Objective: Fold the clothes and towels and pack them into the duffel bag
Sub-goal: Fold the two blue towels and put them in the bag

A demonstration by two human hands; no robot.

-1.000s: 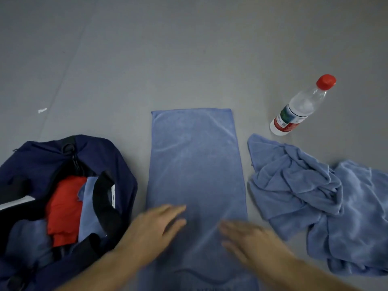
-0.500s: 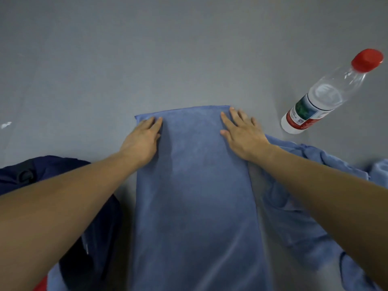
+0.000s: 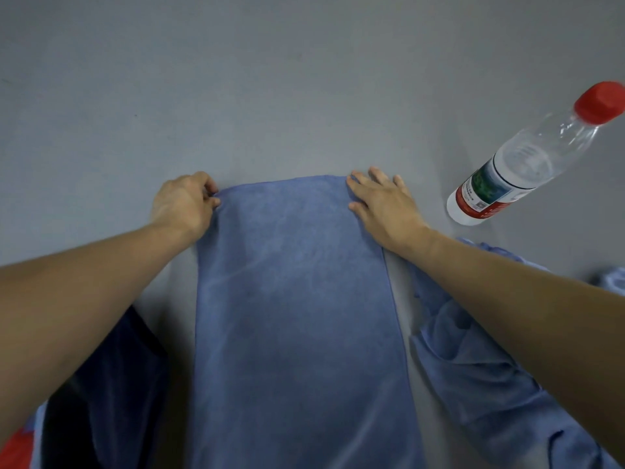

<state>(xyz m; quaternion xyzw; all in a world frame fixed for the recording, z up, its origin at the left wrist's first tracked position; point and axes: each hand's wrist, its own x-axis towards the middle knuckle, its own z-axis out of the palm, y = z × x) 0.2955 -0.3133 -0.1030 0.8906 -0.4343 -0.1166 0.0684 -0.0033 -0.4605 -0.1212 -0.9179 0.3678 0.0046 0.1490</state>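
Item: long blue microfibre towel (image 3: 294,316), spread flat on grey floor (image 3: 304,79), long axis running straight away from the body.

Far short edge: under both hands, each equally near it.
- Left hand (image 3: 182,204): pinching the far-left corner, fingers curled onto the cloth.
- Right hand (image 3: 382,204): laid flat on the far-right corner, fingers straight (no grip closed, by the look).

Likely next: far edge drawn back along that axis, toward the body.

Also listed:
- dark navy duffel bag (image 3: 111,384), near left, under the left forearm
- crumpled blue cloth (image 3: 473,384), near right
- clear plastic bottle with red cap (image 3: 514,170), beyond the right hand, apart
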